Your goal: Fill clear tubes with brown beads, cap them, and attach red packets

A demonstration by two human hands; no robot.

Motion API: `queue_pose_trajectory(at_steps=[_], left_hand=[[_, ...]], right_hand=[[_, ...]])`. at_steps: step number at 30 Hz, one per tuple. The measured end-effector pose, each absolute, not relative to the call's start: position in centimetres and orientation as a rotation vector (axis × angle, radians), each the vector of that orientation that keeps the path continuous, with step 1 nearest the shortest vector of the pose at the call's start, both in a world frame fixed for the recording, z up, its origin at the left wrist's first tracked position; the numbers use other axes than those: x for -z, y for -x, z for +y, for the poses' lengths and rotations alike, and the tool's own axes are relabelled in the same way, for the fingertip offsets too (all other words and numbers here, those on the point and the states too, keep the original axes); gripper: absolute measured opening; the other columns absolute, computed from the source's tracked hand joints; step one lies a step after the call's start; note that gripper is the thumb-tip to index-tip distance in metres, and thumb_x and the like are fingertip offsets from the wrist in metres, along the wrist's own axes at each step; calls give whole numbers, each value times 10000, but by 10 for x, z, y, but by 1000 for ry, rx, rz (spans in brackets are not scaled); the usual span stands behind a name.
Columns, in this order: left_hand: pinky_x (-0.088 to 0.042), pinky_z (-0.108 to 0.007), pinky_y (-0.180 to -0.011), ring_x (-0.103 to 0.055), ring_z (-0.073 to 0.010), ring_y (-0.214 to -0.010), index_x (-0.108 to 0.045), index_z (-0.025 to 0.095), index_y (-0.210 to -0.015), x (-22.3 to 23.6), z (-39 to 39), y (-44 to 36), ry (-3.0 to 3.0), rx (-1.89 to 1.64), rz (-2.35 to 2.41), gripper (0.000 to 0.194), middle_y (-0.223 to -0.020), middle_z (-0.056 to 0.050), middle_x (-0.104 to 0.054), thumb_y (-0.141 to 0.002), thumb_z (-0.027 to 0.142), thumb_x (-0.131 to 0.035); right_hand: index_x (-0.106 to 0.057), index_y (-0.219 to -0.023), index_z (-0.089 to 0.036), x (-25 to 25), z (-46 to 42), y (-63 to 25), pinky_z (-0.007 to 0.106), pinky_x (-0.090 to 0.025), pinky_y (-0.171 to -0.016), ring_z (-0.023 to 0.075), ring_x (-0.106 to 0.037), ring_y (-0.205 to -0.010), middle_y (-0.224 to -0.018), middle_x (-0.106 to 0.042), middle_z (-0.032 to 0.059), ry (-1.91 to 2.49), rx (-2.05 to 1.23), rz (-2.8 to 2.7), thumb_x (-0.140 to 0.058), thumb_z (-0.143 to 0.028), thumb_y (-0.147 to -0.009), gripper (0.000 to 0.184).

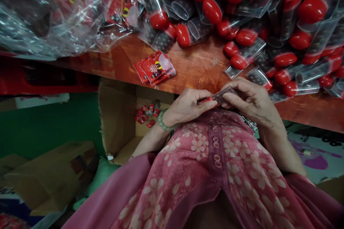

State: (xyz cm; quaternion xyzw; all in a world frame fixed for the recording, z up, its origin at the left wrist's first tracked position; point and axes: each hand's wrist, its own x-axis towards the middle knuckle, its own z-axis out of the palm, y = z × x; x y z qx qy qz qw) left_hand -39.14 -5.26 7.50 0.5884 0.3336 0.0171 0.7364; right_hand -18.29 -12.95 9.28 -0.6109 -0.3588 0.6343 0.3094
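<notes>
My left hand (189,104), with a green bead bracelet at its wrist, pinches the red end of a clear packet of dark pellets (222,95). The packet's other end is between the thumb and fingers of my right hand (248,101). Both hands are close to my body at the table's front edge. Beyond them lies a small stack of red printed cards (154,67) with a yellow and black figure. Just past my right hand rests a similar packet of dark pellets (259,78). My fingers partly hide the held packet.
A heap of clear tubes with red rounded caps (212,10) covers the back and right of the wooden table (193,65). Crumpled clear plastic bags (80,18) lie at the left. Below the edge, an open cardboard box (116,121) contains several small red packets (145,113).
</notes>
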Motion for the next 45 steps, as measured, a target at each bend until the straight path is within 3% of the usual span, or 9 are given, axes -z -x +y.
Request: queue_pose_trajectory(at_steps=[6,11,16,20,23,27,31,37,45], left_hand=[[-476,-248,-666,-645,-135,-675,-788,134,-955,-71,-64,385,-1389,-121,745,291,-800,-48,-760,-942,381,-635],[-545,-257,-757,-728,-161,-811,-779,153,-1062,-78,-58,394,-1221,-149,798,389,-961,-85,-802,-964,502,-636],[-576,-346,-993,-728,-247,-1155,-698,203,-1260,-75,-64,415,-833,-459,918,678,-1279,-142,-739,-747,621,-846],[-599,-399,-976,-758,-234,-1043,-722,214,-1033,-68,-85,404,-520,-581,896,588,-1089,-89,-781,-609,548,-955],[-602,-385,-949,-749,-202,-986,-693,206,-870,-67,-92,385,-489,-596,988,491,-948,-46,-778,-634,561,-937],[-602,-377,-916,-739,-231,-1046,-708,195,-845,-68,-86,373,-516,-543,1018,470,-982,-69,-785,-745,637,-833],[-610,-348,-841,-745,-245,-1063,-700,181,-828,-64,-82,373,-468,-563,1041,475,-1015,-93,-797,-784,645,-792],[-592,-294,-667,-755,-195,-779,-699,160,-837,-57,-87,369,-494,-588,1129,527,-890,-90,-802,-772,677,-781],[-612,-339,-790,-748,-279,-1092,-709,185,-936,-60,-75,369,-517,-594,1070,603,-1105,-137,-784,-721,744,-778]], right_hand=[[-730,-864,-205,-96,-132,184,235,-558,-623,119,-657,-684,-781,-697,4,1604,-1662,-982,-798,-435,-852,240],[-695,-941,-221,-91,-141,193,239,-600,-586,126,-704,-617,-746,-740,-7,1519,-1772,-577,-817,-503,-827,328],[-628,-989,-229,-84,-142,200,261,-639,-609,159,-752,-624,-741,-750,-24,1392,-1649,-304,-865,-503,-775,421],[-551,-976,-252,-77,-136,210,279,-653,-657,172,-773,-662,-718,-733,-52,1302,-1643,-168,-871,-515,-761,467],[-511,-968,-260,-71,-135,219,283,-653,-684,172,-780,-694,-751,-742,-51,1283,-1653,-145,-863,-540,-762,495],[-563,-1017,-234,-66,-137,222,247,-634,-690,142,-768,-695,-831,-770,-12,1306,-1719,-246,-812,-553,-823,449],[-631,-976,-192,-69,-135,220,227,-597,-602,130,-726,-623,-782,-759,19,1379,-1855,-424,-754,-589,-866,430],[-615,-965,-198,-71,-133,227,210,-547,-565,103,-671,-582,-740,-709,-15,1448,-1691,-565,-731,-584,-881,411],[-606,-1018,-200,-68,-128,234,218,-541,-577,93,-662,-604,-819,-667,-19,1389,-1622,-651,-690,-480,-937,304]])
